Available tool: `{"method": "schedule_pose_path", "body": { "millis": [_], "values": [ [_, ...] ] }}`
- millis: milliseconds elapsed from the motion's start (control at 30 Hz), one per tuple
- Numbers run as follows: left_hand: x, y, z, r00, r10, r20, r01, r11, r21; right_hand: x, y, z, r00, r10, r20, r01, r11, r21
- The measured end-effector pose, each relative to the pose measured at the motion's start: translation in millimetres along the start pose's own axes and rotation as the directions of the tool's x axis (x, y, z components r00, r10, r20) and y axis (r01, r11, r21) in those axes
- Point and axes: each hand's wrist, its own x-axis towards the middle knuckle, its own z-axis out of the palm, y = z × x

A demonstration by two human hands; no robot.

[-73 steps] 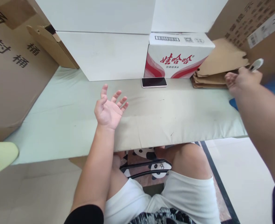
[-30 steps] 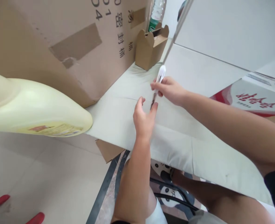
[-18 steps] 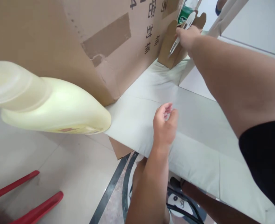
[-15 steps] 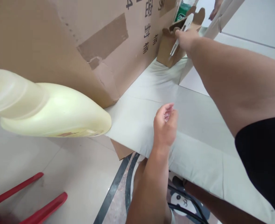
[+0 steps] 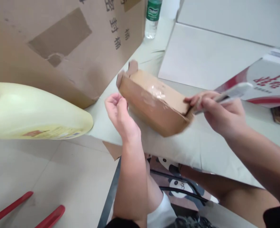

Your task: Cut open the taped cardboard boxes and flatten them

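My right hand [image 5: 222, 110] grips the near right end of a small brown cardboard box [image 5: 151, 104] and, in the same grasp, a white utility knife [image 5: 234, 91]. The box is tilted over the covered bench, its flaps at the left end standing up, with shiny clear tape on one side. Motion blurs it slightly. Just left of the box is my left hand [image 5: 121, 115], fingers curled in and thumb against them, with nothing visible in it. Whether its fingertips touch the box is hard to see.
A large taped carton [image 5: 66, 57] stands at the back left, beside a green-labelled water bottle [image 5: 152, 19]. In the left foreground is a pale yellow jug [image 5: 40, 114]. A white-and-red printed box [image 5: 265, 79] lies right. Red legs [image 5: 49, 217] show on the floor.
My right hand has brought the small box and knife back from the far corner toward me, uncovering the bottle. My left hand has moved left and up, near the box. The view has shifted right.
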Motion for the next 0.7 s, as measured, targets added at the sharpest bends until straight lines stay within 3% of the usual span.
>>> {"method": "schedule_pose_path", "body": {
  "millis": [67, 133, 233, 333, 433, 567, 700],
  "values": [
    [-10, -7, 13.4, 0.986, 0.066, 0.155, -0.086, 0.989, 0.124, -40, -11, -28, 0.997, -0.054, 0.052, 0.057, 0.997, -0.059],
    [-22, -13, 27.0, 0.945, 0.106, 0.310, -0.176, 0.962, 0.207, -71, -22, -51, 0.978, -0.140, 0.154, 0.167, 0.970, -0.177],
    [-40, -13, 45.8, 0.854, 0.144, 0.500, -0.264, 0.948, 0.179, -106, -35, -79, 0.914, -0.267, 0.305, 0.358, 0.884, -0.299],
    [-57, -2, 64.4, 0.759, 0.166, 0.630, -0.318, 0.938, 0.136, -130, -44, -97, 0.882, -0.312, 0.353, 0.446, 0.794, -0.413],
    [-76, 8, 84.8, 0.684, 0.102, 0.723, -0.371, 0.901, 0.224, -144, -48, -107, 0.910, -0.281, 0.304, 0.400, 0.787, -0.469],
    [-100, 9, 111.6, 0.673, 0.049, 0.738, -0.417, 0.849, 0.323, -152, -43, -118, 0.945, -0.249, 0.211, 0.314, 0.872, -0.376],
    [-116, 2, 133.5, 0.643, 0.049, 0.765, -0.363, 0.899, 0.247, -155, -32, -137, 0.973, -0.204, 0.105, 0.228, 0.903, -0.365]
  ]
}}
